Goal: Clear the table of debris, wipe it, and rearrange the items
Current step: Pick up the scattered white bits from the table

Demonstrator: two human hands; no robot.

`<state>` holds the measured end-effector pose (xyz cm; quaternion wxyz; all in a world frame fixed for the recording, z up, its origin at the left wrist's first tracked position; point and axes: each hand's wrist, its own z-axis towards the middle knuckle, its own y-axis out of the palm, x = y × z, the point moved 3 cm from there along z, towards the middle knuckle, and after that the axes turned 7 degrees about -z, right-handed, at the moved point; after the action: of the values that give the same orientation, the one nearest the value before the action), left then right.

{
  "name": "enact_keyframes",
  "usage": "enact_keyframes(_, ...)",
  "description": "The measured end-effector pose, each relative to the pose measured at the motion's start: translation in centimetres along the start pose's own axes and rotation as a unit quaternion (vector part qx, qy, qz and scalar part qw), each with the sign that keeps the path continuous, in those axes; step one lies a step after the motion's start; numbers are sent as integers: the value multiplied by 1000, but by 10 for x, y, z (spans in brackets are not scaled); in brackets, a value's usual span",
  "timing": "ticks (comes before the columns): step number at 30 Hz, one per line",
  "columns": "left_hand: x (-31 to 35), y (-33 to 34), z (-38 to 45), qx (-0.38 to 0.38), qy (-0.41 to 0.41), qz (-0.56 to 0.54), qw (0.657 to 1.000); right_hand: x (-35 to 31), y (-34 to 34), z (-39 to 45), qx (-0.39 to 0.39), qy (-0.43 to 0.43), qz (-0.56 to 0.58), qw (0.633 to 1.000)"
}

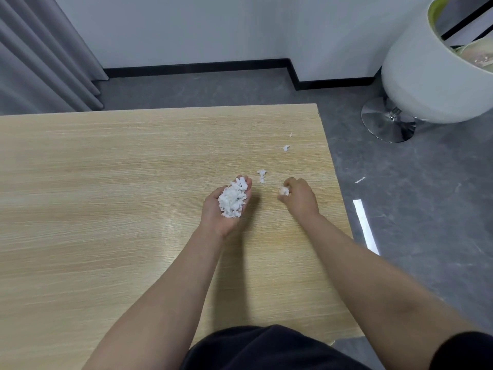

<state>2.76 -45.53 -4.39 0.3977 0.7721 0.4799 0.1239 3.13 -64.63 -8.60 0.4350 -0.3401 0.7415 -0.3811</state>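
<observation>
A right hand pinches a white scrap between fingertips just above a pale wooden table, while the left hand, palm up and cupped, cradles a heap of gathered white debris. The torn, fluffy bits look feather-light and soft, likely best taken by light fingertip pinches and easily scattered. Three loose scraps lie ahead near the table's right edge; a white swivel chair stands beyond.
</observation>
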Motion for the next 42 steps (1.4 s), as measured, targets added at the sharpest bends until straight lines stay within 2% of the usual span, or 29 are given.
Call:
enact_keyframes(4, 2, -2, 1, 6, 12, 2, 1000, 2, 2, 0, -8, -40, -41, 998)
enact_keyframes(7, 2, -4, 3, 12, 19, 18, 1000, 3, 0, -2, 1, -40, -31, 999)
enact_keyframes(13, 3, -8, 5, 14, 29, 42, 999, -36, -32, -23, 47, -83, 109, 989)
enact_keyframes(18, -4, -5, -2, 29, 32, 29, 999, -93, -49, -59, -3, -204, 194, 960)
enact_keyframes(20, -3, -5, -1, 35, 29, 30, 999, -109, -49, -73, -20, -264, 174, 948)
enact_keyframes(24, -7, -3, -6, 35, 35, 57, 997, -126, -36, -89, -62, -364, 31, 929)
enact_keyframes(28, -9, -2, -13, 35, 35, 88, 995, -126, -30, -89, -11, -440, -31, 897)
enact_keyframes(33, -14, 3, -14, 49, 123, 170, 977, -114, -45, -77, 11, -416, 19, 909)
enact_keyframes(35, -12, 5, -14, 46, 120, 172, 977, -108, -50, -69, 15, -394, 44, 918)
enact_keyframes(36, -8, 4, -12, 42, 101, 137, 985, -104, -53, -64, 18, -374, 62, 925)
enact_keyframes(38, -5, 4, -3, 30, 44, 38, 998, -94, -57, -53, 30, -313, 99, 944)
enact_keyframes(42, 3, 4, 3, 39, 69, 82, 994, -66, -57, -19, 74, -145, 116, 980)
